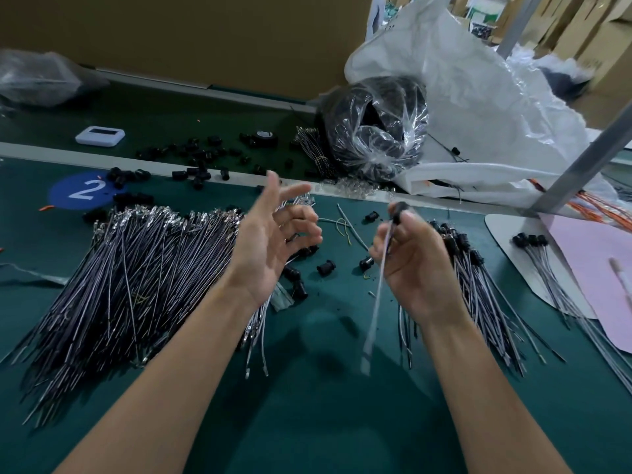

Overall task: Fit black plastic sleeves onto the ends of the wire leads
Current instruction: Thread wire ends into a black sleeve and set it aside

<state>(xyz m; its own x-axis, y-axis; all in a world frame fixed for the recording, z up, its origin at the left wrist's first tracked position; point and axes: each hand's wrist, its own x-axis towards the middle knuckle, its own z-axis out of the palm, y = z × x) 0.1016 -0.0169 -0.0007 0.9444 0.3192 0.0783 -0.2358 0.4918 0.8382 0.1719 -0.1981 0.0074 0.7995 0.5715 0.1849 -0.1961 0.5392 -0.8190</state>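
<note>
Black plastic sleeve [398, 213] caps the top end of the wire lead [377, 302] gripped in the right hand [415, 265], at three o'clock of the left hand [270, 241], which is loosely spread and empty. Best pushed squarely home before it joins the sleeved pile [478, 285] at four o'clock.

Thin grey wire lead [374, 313] dangling below the fingers of the right hand [415, 265]: pure blur, its lower end unreadable. Up at the fingertips [410, 222], the small black plastic sleeve [397, 211] is half covered; how far it's seated, can't tell. Behind those fingers, part of the heap of black-capped grey leads [478, 278] is hidden. Tiny dark speck [290, 237] against the left hand [266, 244] ring finger: unclear.
</note>
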